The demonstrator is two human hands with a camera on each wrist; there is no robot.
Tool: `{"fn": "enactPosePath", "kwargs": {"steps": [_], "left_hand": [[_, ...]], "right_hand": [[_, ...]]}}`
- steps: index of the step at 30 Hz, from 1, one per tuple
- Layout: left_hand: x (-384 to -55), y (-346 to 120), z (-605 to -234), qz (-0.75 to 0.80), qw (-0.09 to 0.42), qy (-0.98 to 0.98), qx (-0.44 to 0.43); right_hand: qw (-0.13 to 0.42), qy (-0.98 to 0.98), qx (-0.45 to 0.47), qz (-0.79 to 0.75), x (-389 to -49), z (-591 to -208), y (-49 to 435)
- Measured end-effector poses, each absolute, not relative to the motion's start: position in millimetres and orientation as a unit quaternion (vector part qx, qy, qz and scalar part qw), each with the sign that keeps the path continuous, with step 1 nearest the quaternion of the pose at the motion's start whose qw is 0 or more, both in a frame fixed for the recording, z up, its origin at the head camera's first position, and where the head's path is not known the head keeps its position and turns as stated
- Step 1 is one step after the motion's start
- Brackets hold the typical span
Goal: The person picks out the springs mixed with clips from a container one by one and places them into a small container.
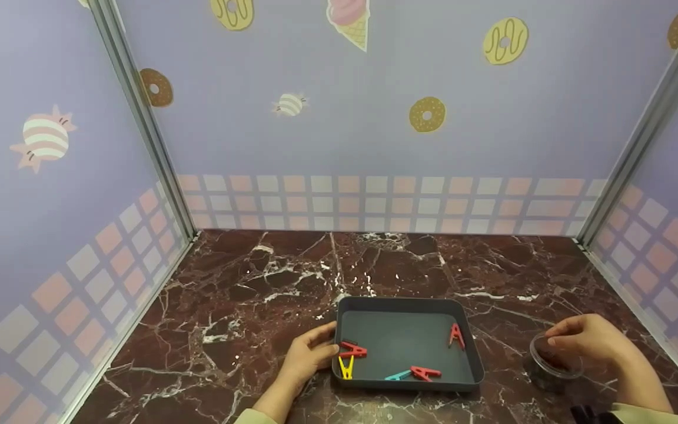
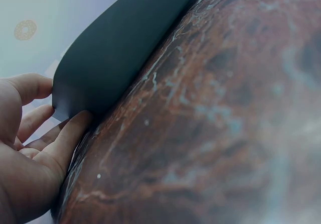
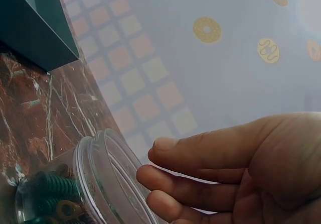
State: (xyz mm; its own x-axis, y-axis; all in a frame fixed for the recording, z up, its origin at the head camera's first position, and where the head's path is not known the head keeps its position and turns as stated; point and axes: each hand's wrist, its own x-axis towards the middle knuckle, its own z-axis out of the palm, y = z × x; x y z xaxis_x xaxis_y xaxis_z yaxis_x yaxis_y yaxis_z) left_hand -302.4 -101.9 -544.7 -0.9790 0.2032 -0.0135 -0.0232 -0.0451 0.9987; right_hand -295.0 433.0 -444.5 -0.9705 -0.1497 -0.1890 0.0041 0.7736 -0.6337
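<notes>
My left hand touches the outside of the left wall of a dark grey rectangular tray; its fingertips lie against that wall in the left wrist view. Small plastic clips lie inside: a red clip beside a yellow clip, a blue clip and a red clip near the front wall, and another red clip by the right wall. Over the mouth of a clear round jar, my right hand has thumb and fingers close together, holding nothing visible. Green coiled things show inside the jar.
Dark red marbled tabletop surrounds the tray and jar. Lilac panels with sweets and checks enclose the back and both sides, joined at metal corner posts. The jar stands right of the tray.
</notes>
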Motion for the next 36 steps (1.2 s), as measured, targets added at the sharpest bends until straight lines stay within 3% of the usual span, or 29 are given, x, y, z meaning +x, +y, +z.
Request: {"fn": "enactPosePath", "kwargs": {"steps": [36], "left_hand": [[-301.6, -101.6, -544.5, 0.731, 0.081, 0.674, 0.070]], "right_hand": [[0.107, 0.886, -0.067, -0.446, -313.3, -438.8, 370.3]]}}
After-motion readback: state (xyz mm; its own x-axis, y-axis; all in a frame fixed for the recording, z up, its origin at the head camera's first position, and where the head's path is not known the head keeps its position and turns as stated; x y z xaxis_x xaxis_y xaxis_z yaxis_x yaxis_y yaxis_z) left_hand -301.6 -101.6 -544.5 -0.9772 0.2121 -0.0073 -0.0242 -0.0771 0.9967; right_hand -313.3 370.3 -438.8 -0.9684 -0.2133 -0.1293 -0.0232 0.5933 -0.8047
